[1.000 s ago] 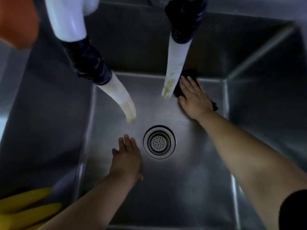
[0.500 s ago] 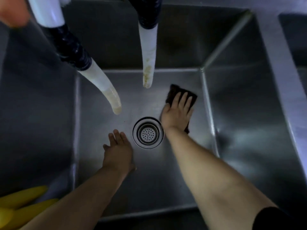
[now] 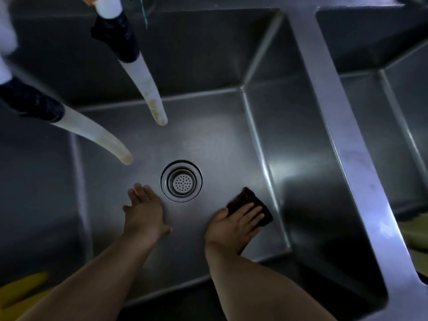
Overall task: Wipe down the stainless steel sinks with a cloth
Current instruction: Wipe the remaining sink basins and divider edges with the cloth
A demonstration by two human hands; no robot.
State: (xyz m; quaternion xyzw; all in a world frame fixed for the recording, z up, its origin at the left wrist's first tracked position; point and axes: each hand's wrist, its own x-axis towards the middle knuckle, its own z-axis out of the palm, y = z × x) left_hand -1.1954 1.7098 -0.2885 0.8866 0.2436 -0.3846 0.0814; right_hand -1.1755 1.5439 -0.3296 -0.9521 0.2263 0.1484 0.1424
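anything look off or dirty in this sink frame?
Yes: both white hoses hanging over the sink have yellow-brown staining near their tips. Otherwise ordinary: right hand presses the dark cloth on the floor, left hand rests flat beside the drain.

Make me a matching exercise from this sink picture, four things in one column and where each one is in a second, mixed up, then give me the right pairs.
Things:
1. dark cloth
2. drain strainer
3. left hand
4. second sink

Places:
A. middle of the basin floor
B. flat on the basin floor, left of the drain
C. under the right hand, near the basin's right wall
D. top right, beyond the steel divider

Pairs: 1-C, 2-A, 3-B, 4-D
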